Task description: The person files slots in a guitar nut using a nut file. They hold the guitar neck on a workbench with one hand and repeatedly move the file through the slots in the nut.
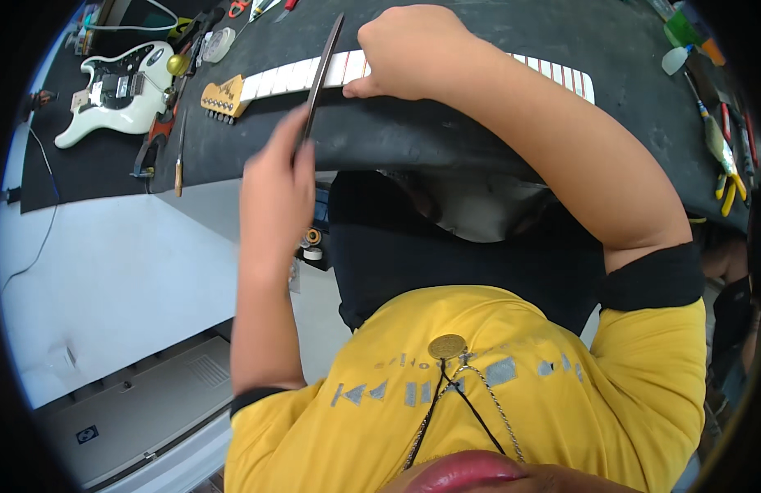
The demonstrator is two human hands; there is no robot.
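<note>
A guitar neck [275, 80] lies crosswise on the dark bench mat, its frets taped over in white with fret lines showing between. Its wooden headstock [224, 97], with a row of tuners, points left. My right hand [415, 54] is closed round the middle of the neck, thumb on the near edge. In my left hand [275, 177], slightly blurred, is a long thin dark file [325, 70]. It slants up and away across the neck, left of my right hand. Whether the file touches the frets I cannot tell.
A white electric guitar body [122, 92] lies at the far left. Beside it are a red and black clamp [156, 138] and a wooden-handled tool [180, 160]. Yellow-handled pliers [729, 177] and other tools line the right edge. The bench's near edge runs just before my lap.
</note>
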